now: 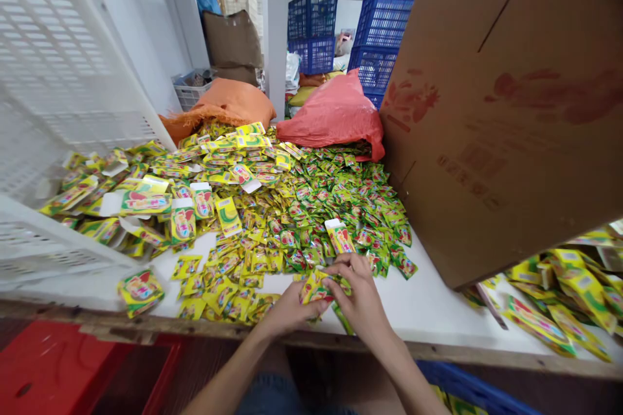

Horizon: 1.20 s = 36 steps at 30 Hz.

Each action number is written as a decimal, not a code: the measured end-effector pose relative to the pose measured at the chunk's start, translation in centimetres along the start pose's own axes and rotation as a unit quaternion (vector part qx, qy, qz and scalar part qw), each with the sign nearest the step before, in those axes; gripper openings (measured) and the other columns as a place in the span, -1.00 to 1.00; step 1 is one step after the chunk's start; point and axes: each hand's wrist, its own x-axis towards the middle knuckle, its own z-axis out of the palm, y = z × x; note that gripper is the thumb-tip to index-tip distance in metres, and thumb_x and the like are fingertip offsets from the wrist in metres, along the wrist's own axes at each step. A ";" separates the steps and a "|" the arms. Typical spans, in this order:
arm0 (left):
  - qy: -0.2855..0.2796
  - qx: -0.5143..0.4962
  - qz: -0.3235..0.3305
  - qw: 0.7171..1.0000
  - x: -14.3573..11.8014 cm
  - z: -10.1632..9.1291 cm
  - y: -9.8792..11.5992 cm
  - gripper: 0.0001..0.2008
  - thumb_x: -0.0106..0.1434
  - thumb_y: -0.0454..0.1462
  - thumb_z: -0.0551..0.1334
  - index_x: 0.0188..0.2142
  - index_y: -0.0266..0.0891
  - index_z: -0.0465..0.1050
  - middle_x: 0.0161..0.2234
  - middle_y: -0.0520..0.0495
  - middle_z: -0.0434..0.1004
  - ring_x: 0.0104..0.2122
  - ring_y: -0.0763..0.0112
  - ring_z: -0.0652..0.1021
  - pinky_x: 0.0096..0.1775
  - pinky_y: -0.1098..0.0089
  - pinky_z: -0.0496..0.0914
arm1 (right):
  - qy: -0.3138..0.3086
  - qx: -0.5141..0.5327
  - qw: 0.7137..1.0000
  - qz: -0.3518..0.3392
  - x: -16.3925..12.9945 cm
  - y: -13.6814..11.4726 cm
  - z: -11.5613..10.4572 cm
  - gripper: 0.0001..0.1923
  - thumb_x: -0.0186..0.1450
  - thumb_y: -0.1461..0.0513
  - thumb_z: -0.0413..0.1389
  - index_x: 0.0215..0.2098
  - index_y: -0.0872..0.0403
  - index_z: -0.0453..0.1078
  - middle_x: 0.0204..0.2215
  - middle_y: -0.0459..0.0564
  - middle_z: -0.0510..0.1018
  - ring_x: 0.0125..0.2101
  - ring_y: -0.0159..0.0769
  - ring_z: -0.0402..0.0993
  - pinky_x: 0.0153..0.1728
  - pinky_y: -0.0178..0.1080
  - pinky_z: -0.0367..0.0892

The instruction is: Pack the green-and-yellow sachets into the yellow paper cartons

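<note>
Both my hands meet at the front edge of a white table (428, 305). My left hand (287, 308) and my right hand (357, 292) together clasp a small stack of yellow-green sachets (318, 285). Just beyond my fingers an open yellow carton with a white flap (339, 236) stands upright among the sachets. A large heap of loose green and yellow sachets (311, 201) covers the middle of the table. Flat and folded yellow cartons (146, 201) lie spread over the left part.
A big brown cardboard box (506, 110) tilts over the right side, more cartons (559, 298) under it. A white plastic crate (53, 97) leans at left. Orange (228, 104) and red sacks (335, 110) lie behind the heap, blue crates (384, 32) further back. A red stool (63, 369) sits below left.
</note>
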 end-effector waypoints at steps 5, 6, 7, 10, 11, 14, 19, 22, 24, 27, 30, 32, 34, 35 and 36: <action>0.051 0.034 0.037 0.997 -0.1 -0.1 -1.1 -0.67 -0.08 -0.32 0.35 -0.26 -0.32 0.45 -0.30 -0.03 0.49 -0.26 0.31 0.42 -0.21 0.42 0.29 | -0.052 -0.015 0.998 0.015 -0.6 0.5 1.8 -0.85 0.22 0.21 0.06 -0.40 -0.03 0.48 -0.18 0.05 0.35 -0.09 -0.13 0.20 -0.12 -0.09 0.18; 0.062 0.037 0.039 0.997 -0.2 -0.2 -1.1 -0.67 -0.09 -0.33 0.35 -0.26 -0.32 0.45 -0.31 -0.03 0.50 -0.26 0.30 0.43 -0.21 0.41 0.29 | -0.067 -0.016 0.997 0.017 -0.6 0.4 2.0 -0.83 0.23 0.21 0.05 -0.41 -0.04 0.49 -0.18 0.04 0.36 -0.09 -0.13 0.20 -0.11 -0.08 0.17; 0.071 0.038 0.042 0.996 -0.3 -0.3 -1.1 -0.67 -0.10 -0.34 0.35 -0.27 -0.32 0.45 -0.32 -0.02 0.50 -0.28 0.31 0.43 -0.22 0.41 0.30 | -0.082 -0.016 0.996 0.020 -0.6 0.3 2.2 -0.81 0.23 0.20 0.04 -0.43 -0.04 0.49 -0.17 0.03 0.37 -0.09 -0.12 0.20 -0.11 -0.07 0.17; 0.087 0.030 0.061 0.994 -0.6 -0.7 -0.8 -0.72 -0.05 -0.32 0.33 -0.28 -0.33 0.45 -0.35 -0.02 0.52 -0.31 0.31 0.45 -0.23 0.40 0.32 | -0.132 0.003 0.991 0.023 -0.7 0.1 2.6 -0.75 0.25 0.16 0.02 -0.51 -0.03 0.49 -0.16 0.01 0.41 -0.09 -0.10 0.23 -0.10 -0.05 0.15; 0.090 0.028 0.067 0.993 -0.6 -0.8 -0.7 -0.73 -0.03 -0.30 0.32 -0.28 -0.33 0.45 -0.35 -0.03 0.53 -0.30 0.31 0.46 -0.22 0.39 0.32 | -0.142 0.018 0.989 0.024 -0.9 0.1 2.8 -0.76 0.25 0.15 0.02 -0.48 -0.04 0.49 -0.16 0.01 0.41 -0.08 -0.11 0.24 -0.09 -0.04 0.14; 0.094 0.024 0.073 0.993 -0.7 -1.0 -0.7 -0.73 0.03 -0.26 0.29 -0.25 -0.33 0.43 -0.31 -0.07 0.53 -0.27 0.28 0.48 -0.17 0.37 0.32 | -0.109 0.097 0.988 0.051 -1.9 0.5 3.7 -0.82 0.25 0.14 0.02 -0.26 -0.04 0.43 -0.18 0.00 0.42 -0.09 -0.16 0.28 -0.07 -0.08 0.16; 0.124 -0.013 0.055 0.991 -1.1 -0.6 -1.1 -0.50 0.02 -0.30 0.32 -0.07 -0.21 0.17 -0.27 -0.05 0.50 -0.29 0.34 0.51 -0.25 0.39 0.36 | 0.030 0.248 0.959 0.131 -3.9 1.9 5.6 -0.79 0.24 0.17 0.04 -0.17 0.05 0.23 -0.27 0.00 0.43 -0.24 -0.29 0.39 -0.19 -0.25 0.30; 0.179 0.002 0.080 0.981 -1.8 -0.5 -1.1 -0.50 0.10 -0.29 0.26 -0.03 -0.14 0.05 -0.19 -0.07 0.46 -0.22 0.36 0.50 -0.18 0.36 0.36 | 0.047 0.257 0.957 0.129 -4.2 2.4 6.2 -0.80 0.23 0.18 0.06 -0.19 0.06 0.25 -0.30 -0.01 0.45 -0.26 -0.29 0.41 -0.21 -0.26 0.31; 0.193 0.041 0.094 0.976 -2.2 -0.9 -0.8 -0.63 0.13 -0.28 0.23 -0.09 -0.16 0.15 -0.18 -0.07 0.45 -0.19 0.35 0.49 -0.15 0.37 0.35 | 0.038 0.246 0.961 0.122 -3.9 2.5 6.2 -0.80 0.23 0.17 0.05 -0.19 0.06 0.31 -0.28 0.01 0.47 -0.25 -0.27 0.41 -0.20 -0.26 0.31; 0.161 0.107 0.089 0.977 -2.6 -1.8 -0.2 -0.81 0.15 -0.26 0.20 -0.21 -0.22 0.34 -0.28 -0.05 0.48 -0.25 0.34 0.50 -0.18 0.38 0.35 | -0.013 0.233 0.968 0.086 -3.2 2.2 6.1 -0.81 0.27 0.18 0.00 -0.21 0.04 0.39 -0.28 -0.01 0.49 -0.21 -0.26 0.40 -0.16 -0.25 0.28; 0.132 0.157 0.080 0.975 -2.7 -2.3 0.3 -0.85 0.17 -0.23 0.19 -0.31 -0.26 0.43 -0.35 -0.05 0.49 -0.30 0.34 0.50 -0.21 0.39 0.36 | -0.035 0.225 0.972 0.061 -2.5 1.9 6.1 -0.78 0.29 0.20 -0.05 -0.26 0.03 0.44 -0.29 -0.02 0.50 -0.19 -0.26 0.39 -0.13 -0.24 0.26; 0.144 0.168 0.093 0.971 -2.6 -2.2 0.4 -0.85 0.17 -0.23 0.19 -0.31 -0.25 0.45 -0.29 -0.08 0.50 -0.24 0.31 0.49 -0.15 0.36 0.35 | -0.018 0.223 0.973 0.065 -2.4 1.7 6.2 -0.79 0.29 0.20 -0.03 -0.24 0.03 0.43 -0.30 -0.02 0.49 -0.20 -0.27 0.40 -0.14 -0.25 0.27; 0.169 0.139 0.111 0.969 -2.6 -1.8 0.3 -0.80 0.17 -0.25 0.18 -0.20 -0.22 0.41 -0.20 -0.10 0.49 -0.16 0.30 0.48 -0.09 0.33 0.34 | 0.020 0.230 0.969 0.091 -2.5 1.7 6.4 -0.76 0.27 0.20 0.00 -0.11 0.04 0.37 -0.31 -0.02 0.49 -0.24 -0.29 0.42 -0.21 -0.27 0.31; 0.179 0.119 0.119 0.969 -2.7 -1.7 0.2 -0.76 0.17 -0.25 0.18 -0.14 -0.21 0.38 -0.17 -0.11 0.48 -0.14 0.30 0.48 -0.08 0.31 0.34 | 0.035 0.232 0.967 0.099 -2.7 1.8 6.4 -0.72 0.27 0.20 0.01 -0.06 0.04 0.33 -0.31 -0.02 0.49 -0.26 -0.30 0.42 -0.23 -0.27 0.32; 0.183 0.107 0.123 0.970 -2.7 -1.5 0.2 -0.74 0.18 -0.26 0.17 -0.11 -0.20 0.36 -0.15 -0.12 0.48 -0.13 0.30 0.48 -0.07 0.29 0.34 | 0.042 0.233 0.967 0.097 -2.7 1.8 6.4 -0.70 0.27 0.20 0.00 -0.03 0.03 0.31 -0.30 -0.02 0.50 -0.26 -0.30 0.43 -0.24 -0.27 0.33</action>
